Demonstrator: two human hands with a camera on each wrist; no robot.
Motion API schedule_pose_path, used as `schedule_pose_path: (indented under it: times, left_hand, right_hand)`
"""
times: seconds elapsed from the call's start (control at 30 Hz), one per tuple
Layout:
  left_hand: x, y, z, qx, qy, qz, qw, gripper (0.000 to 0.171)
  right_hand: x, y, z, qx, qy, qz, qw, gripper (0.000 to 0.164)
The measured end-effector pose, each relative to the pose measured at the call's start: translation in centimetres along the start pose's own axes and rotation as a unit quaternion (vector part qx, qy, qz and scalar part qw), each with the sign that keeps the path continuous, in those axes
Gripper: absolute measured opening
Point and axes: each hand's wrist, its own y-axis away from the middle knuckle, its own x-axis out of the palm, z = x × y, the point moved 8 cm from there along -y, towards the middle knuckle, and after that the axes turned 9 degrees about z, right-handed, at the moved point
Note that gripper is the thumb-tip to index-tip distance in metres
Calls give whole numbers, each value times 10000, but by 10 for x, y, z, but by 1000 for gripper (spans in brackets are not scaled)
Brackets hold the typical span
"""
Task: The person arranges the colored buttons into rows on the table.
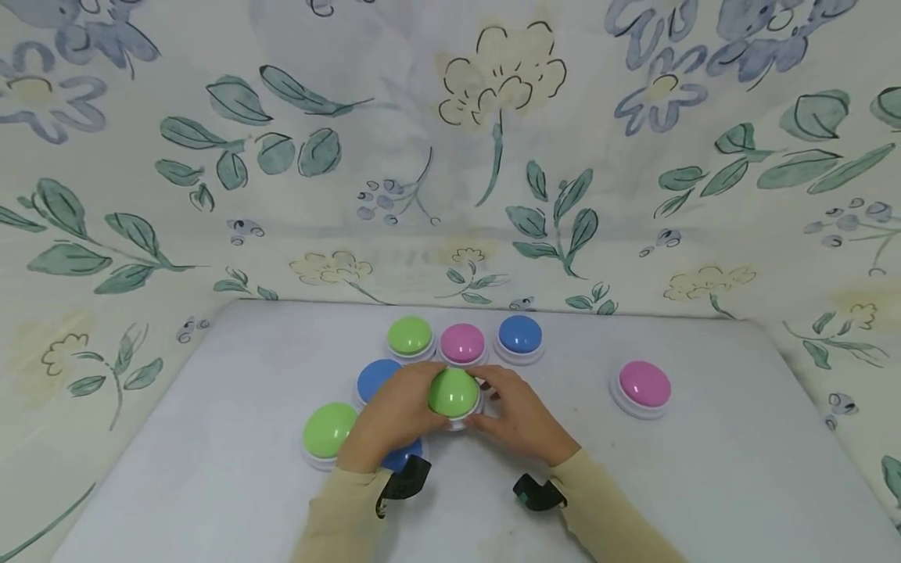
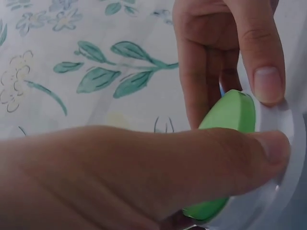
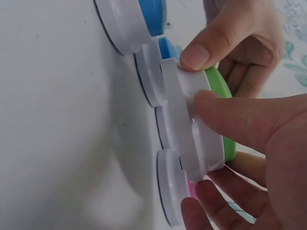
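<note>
A push button with a green dome (image 1: 454, 392) on a round white base is held between both hands, in the middle of the head view. My left hand (image 1: 397, 407) grips its left side, and my right hand (image 1: 524, 418) holds the right side. In the right wrist view both thumbs press against the white base (image 3: 194, 129), which appears raised off the table. Fingers of the right hand curl round the far edge. The left wrist view shows both thumbs on the rim, with the left thumb across part of the green dome.
Just behind the hands stand a green button (image 1: 411, 336), a pink button (image 1: 462, 342) and a blue button (image 1: 520, 335). Two blue ones, partly covered, and another green button (image 1: 329, 430) lie leftward. A pink button (image 1: 644, 385) sits apart on the white table (image 1: 704, 469); flowered cloth surrounds it.
</note>
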Motion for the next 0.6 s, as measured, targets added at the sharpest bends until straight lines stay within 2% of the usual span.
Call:
schedule_pose_path:
  times: [0.17,0.33,0.6]
  left_hand:
    - [0,-2,-3,56,29,-62,10000,63]
    - [-3,-3,-10,295,-9,-186,9994,63]
    - [-3,-3,-17,453,99,-358,9983,70]
  right_hand:
    - [-8,3,3,-147,-25,10,9999,66]
    - [-16,5,3,-238,30,-14,9997,65]
    - [-27,10,6,-470,102,-77,9988,66]
